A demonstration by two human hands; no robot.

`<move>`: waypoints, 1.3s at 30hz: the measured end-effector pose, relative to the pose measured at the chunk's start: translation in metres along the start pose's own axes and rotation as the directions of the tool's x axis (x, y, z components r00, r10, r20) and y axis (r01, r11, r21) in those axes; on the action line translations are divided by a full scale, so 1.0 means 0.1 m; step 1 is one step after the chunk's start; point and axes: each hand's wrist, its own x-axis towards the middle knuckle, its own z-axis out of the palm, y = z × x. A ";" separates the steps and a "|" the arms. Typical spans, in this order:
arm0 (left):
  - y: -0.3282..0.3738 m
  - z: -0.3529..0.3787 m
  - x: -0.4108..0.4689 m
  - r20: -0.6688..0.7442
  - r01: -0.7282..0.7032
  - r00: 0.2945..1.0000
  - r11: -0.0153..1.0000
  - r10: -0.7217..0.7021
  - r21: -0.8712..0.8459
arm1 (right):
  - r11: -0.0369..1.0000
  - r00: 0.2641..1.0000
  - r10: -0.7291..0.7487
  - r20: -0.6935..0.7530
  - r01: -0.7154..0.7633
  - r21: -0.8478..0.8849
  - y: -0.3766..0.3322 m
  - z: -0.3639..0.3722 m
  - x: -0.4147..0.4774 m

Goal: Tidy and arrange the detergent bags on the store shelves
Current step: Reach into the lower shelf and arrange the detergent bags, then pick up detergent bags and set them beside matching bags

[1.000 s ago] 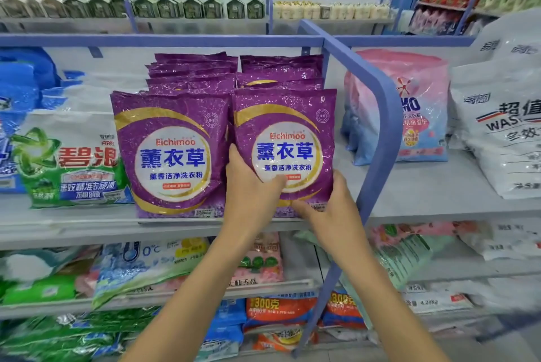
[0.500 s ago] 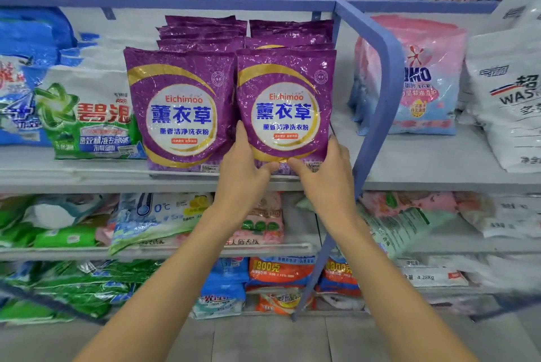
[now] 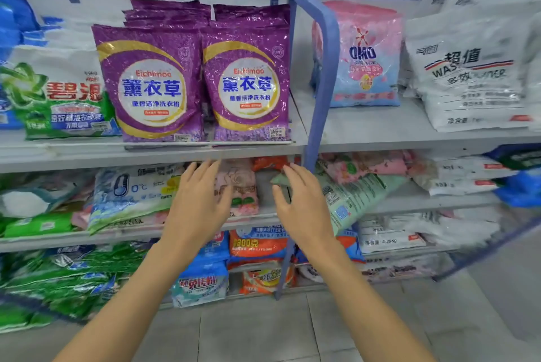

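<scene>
You have let go of the right-hand purple Eichimoo bag (image 3: pixel 247 85): a moment ago both your hands were pinching its lower edge, and now your left hand (image 3: pixel 199 203) and right hand (image 3: pixel 301 206) hang below the shelf lip (image 3: pixel 164 153), both spread wide and empty, in front of the pink packets on the shelf beneath. That release suggests this bag is settled and you are free to turn to the next untidy spot, probably the slumped stock lower down. The bag stands upright at the front of the top shelf, face outward, touching the left-hand purple Eichimoo bag (image 3: pixel 150 83) and just beside the blue divider rail (image 3: pixel 323 69). Its label reads straight, its bottom edge sits at the shelf front, and more purple bags stand stacked behind the pair. The film is crinkled and glossy, so it should slide easily if nudged.
</scene>
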 end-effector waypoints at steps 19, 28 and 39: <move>-0.65 0.23 -1.61 0.147 0.141 0.981 0.985 -0.125 -0.101 | 0.977 0.974 0.205 0.098 -0.198 -0.073 0.16 0.23 -1.56; 0.04 0.55 -1.65 0.129 0.146 0.984 0.977 -0.127 -0.155 | 0.963 0.961 0.266 0.079 -0.269 0.034 0.69 -0.16 -1.76; 1.45 1.42 -1.46 0.125 0.114 0.988 0.977 -0.092 -0.178 | 0.943 0.945 0.322 0.061 -0.326 0.074 1.93 -0.97 -1.63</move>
